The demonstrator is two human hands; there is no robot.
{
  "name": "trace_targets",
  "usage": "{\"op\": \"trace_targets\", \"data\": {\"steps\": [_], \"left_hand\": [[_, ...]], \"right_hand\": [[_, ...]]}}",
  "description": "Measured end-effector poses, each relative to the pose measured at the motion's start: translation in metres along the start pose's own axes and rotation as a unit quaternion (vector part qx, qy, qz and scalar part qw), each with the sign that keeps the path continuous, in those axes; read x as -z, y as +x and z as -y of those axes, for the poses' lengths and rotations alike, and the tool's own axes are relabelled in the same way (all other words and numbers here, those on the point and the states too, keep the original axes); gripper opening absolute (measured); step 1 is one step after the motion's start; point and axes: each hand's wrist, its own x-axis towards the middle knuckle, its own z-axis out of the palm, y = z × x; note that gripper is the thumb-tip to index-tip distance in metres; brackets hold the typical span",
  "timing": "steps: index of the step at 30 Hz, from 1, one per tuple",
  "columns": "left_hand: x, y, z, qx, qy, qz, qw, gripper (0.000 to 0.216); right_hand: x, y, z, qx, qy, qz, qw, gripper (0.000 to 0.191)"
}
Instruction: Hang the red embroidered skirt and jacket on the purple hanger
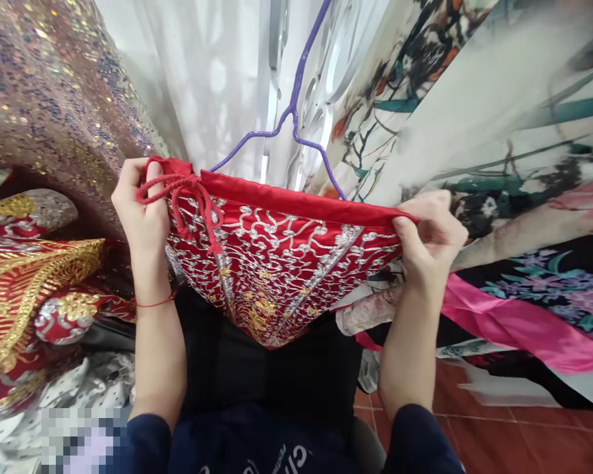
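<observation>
A red skirt (277, 263) with silver and gold embroidery is stretched by its plain red waistband between my hands. My left hand (145, 204) is closed on the left end of the waistband, beside the tied red drawstring (188, 197). The right end is pinched between thumb and fingers of my right hand (429, 227). Behind the waistband rises a purple wire hanger (292, 112). Its shoulders slope down behind the red cloth, so its lower part is hidden.
Sequinned fabric (64, 85) hangs at the left, above a red and gold embroidered garment (44, 296). Floral cloth (474, 131) fills the right side, with a bright pink ribbon (524, 322) below it. White cloth (207, 72) hangs behind the hanger. Red floor tiles (538, 434) show at lower right.
</observation>
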Motion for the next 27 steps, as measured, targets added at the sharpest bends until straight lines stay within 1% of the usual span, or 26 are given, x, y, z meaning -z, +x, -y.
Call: {"op": "trace_targets", "data": {"steps": [1, 3, 5, 6, 8, 10, 12, 15, 18, 20, 22, 24, 27], "left_hand": [[0.001, 0.001, -0.004, -0.008, 0.003, -0.019, 1.000, 0.054], [0.003, 0.004, -0.010, -0.040, -0.005, -0.062, 0.997, 0.053], [0.005, 0.006, -0.012, -0.066, -0.021, -0.096, 0.993, 0.051], [0.006, 0.006, -0.012, -0.071, -0.028, -0.102, 0.992, 0.050], [0.007, 0.005, -0.008, -0.055, -0.031, -0.080, 0.995, 0.049], [0.007, -0.001, -0.005, -0.012, -0.024, -0.032, 0.999, 0.047], [0.005, -0.010, -0.005, 0.029, -0.004, -0.002, 1.000, 0.043], [0.004, -0.026, -0.013, 0.056, 0.042, -0.018, 0.997, 0.040], [0.009, -0.045, -0.023, 0.042, 0.088, -0.013, 0.995, 0.050], [0.015, -0.057, -0.027, 0.027, 0.113, 0.011, 0.993, 0.061], [0.024, -0.066, -0.029, 0.016, 0.121, 0.034, 0.992, 0.065], [0.033, -0.072, -0.032, 0.002, 0.113, 0.059, 0.992, 0.064], [0.048, -0.079, -0.041, -0.017, 0.083, 0.118, 0.989, 0.062]], "right_hand": [[0.001, 0.002, 0.007, 0.016, -0.035, -0.026, 0.999, 0.027], [0.004, 0.009, 0.021, 0.054, -0.065, -0.063, 0.994, 0.023], [0.005, 0.018, 0.031, 0.078, -0.068, -0.080, 0.991, 0.021], [0.004, 0.022, 0.034, 0.081, -0.073, -0.074, 0.991, 0.021], [0.001, 0.025, 0.037, 0.068, -0.090, -0.040, 0.993, 0.022], [-0.003, 0.022, 0.037, 0.038, -0.112, 0.010, 0.993, 0.025], [-0.005, 0.013, 0.035, 0.007, -0.124, 0.040, 0.991, 0.025], [-0.008, -0.002, 0.036, -0.012, -0.132, 0.029, 0.991, 0.024], [-0.017, -0.010, 0.047, -0.005, -0.187, -0.007, 0.982, 0.028], [-0.027, -0.010, 0.064, -0.004, -0.238, -0.038, 0.971, 0.029], [-0.039, -0.006, 0.090, 0.002, -0.261, -0.045, 0.964, 0.028], [-0.048, 0.000, 0.125, 0.032, -0.248, -0.009, 0.968, 0.025], [-0.062, 0.005, 0.189, 0.110, -0.214, 0.099, 0.966, 0.025]]}}
